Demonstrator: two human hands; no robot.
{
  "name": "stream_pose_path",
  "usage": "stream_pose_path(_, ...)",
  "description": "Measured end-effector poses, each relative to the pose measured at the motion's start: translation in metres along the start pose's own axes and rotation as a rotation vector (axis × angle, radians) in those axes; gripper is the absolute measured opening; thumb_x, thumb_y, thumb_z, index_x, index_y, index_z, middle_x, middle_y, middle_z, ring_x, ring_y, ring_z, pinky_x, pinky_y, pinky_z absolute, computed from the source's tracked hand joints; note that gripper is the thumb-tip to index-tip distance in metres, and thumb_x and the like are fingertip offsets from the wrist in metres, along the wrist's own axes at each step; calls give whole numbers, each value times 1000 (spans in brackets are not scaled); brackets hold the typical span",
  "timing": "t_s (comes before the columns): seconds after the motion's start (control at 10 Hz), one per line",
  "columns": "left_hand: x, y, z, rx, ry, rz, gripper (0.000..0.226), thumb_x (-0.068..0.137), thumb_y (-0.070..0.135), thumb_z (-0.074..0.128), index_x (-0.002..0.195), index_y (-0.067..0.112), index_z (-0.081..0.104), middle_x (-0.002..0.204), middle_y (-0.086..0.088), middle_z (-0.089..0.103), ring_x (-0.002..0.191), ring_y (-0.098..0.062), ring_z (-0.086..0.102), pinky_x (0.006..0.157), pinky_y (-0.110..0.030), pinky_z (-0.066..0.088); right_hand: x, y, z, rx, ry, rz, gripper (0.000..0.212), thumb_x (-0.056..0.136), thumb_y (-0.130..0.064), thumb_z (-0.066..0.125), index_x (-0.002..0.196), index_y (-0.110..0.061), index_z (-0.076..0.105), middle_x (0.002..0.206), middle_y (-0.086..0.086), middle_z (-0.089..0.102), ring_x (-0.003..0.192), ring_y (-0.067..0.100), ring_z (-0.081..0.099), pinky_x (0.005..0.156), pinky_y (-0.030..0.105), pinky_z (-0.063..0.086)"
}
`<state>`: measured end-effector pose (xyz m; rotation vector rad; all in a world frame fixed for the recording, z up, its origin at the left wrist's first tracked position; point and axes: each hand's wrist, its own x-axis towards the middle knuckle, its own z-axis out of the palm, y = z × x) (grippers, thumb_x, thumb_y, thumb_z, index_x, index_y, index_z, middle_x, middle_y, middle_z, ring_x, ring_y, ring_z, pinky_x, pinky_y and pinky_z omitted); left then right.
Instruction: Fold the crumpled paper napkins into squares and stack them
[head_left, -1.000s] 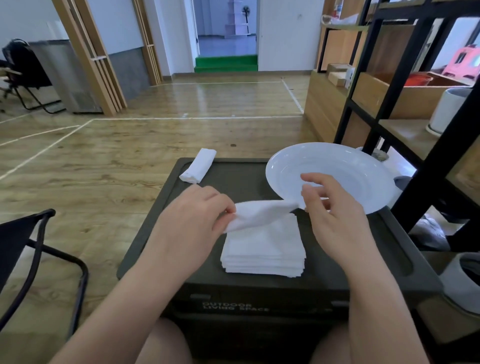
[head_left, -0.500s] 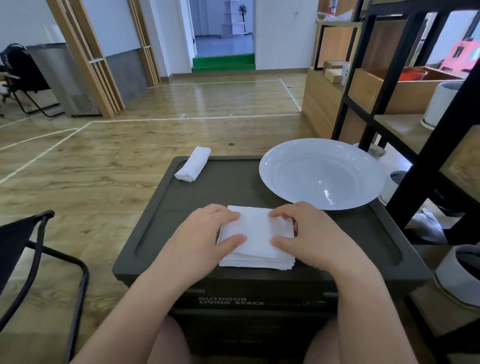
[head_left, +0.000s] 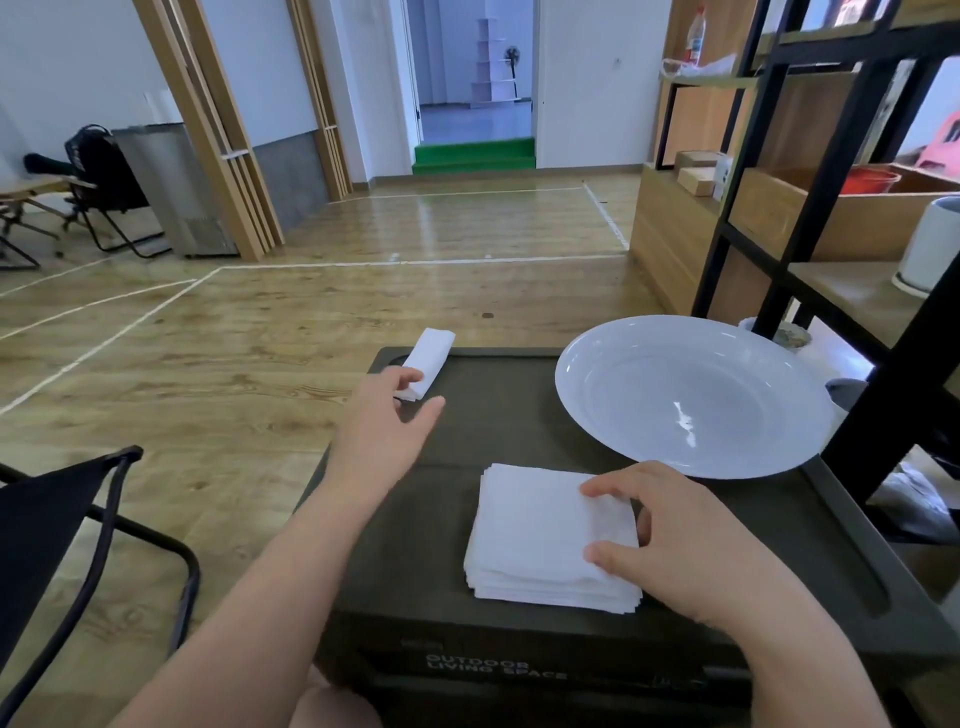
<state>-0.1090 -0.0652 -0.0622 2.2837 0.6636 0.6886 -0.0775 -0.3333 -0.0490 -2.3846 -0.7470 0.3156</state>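
A dark, matte plastic storage box (head_left: 519, 415) with a shallow raised rim serves as the tabletop. Near its front edge sits a neat square stack of folded napkins (head_left: 540, 540), soft white paper with a fine embossed grain, its layered edges showing along the front. The right hand (head_left: 680, 545) rests on the stack's right side, fingertips and thumb spread flat on the top sheet, grip wide and holding nothing. At the far left corner lies a loosely rolled napkin (head_left: 431, 353), a long white oblong. The left hand (head_left: 384, 431) reaches it, fingertips touching its near end, thumb apart, grip open. A glossy, round white plate (head_left: 691, 400) sits at the far right.
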Motion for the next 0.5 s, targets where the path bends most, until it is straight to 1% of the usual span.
stream_pose_path(0.1, 51, -21, 8, 174, 33, -199, 54, 83, 35, 66, 131, 16, 50, 130, -6, 52, 118, -26, 48, 92, -39, 43, -1, -4, 0, -11, 51, -37, 47, 72, -48, 66, 110, -58, 40, 110, -32, 32, 84, -15, 48, 63, 16, 49)
stream_pose_path(0.2, 70, -30, 19, 270, -33, -190, 23, 85, 26, 58, 102, 13, 68, 96, -6, 67, 89, -26, 60, 75, -38, 53, 1, -3, -4, -19, 130, -87, 51, 72, -53, 67, 113, -60, 37, 111, -32, 24, 91, -19, 42, 62, 8, 45)
stream_pose_path(0.3, 69, -28, 21, 242, 24, -134, 17, 87, 22, 55, 92, 13, 69, 88, -6, 68, 82, -27, 60, 71, -38, 52, 3, 2, -6, -16, 168, -111, 50, 72, -53, 68, 110, -62, 37, 112, -36, 21, 94, -18, 40, 64, 3, 43)
stream_pose_path(0.4, 58, -20, 18, 208, 112, -24, 15, 89, 24, 56, 91, 14, 68, 90, -2, 65, 84, -25, 57, 69, -37, 48, 3, 2, -11, 14, 216, -116, 47, 72, -51, 69, 104, -65, 38, 114, -39, 22, 95, -16, 41, 67, -1, 41)
stream_pose_path(0.5, 34, -9, 11, 61, 194, 86, 11, 87, 30, 57, 84, 25, 66, 78, 17, 63, 76, -11, 58, 59, -27, 39, 3, -1, -14, 42, 288, -108, 40, 75, -47, 69, 99, -64, 41, 111, -38, 29, 94, -14, 43, 56, 4, 40)
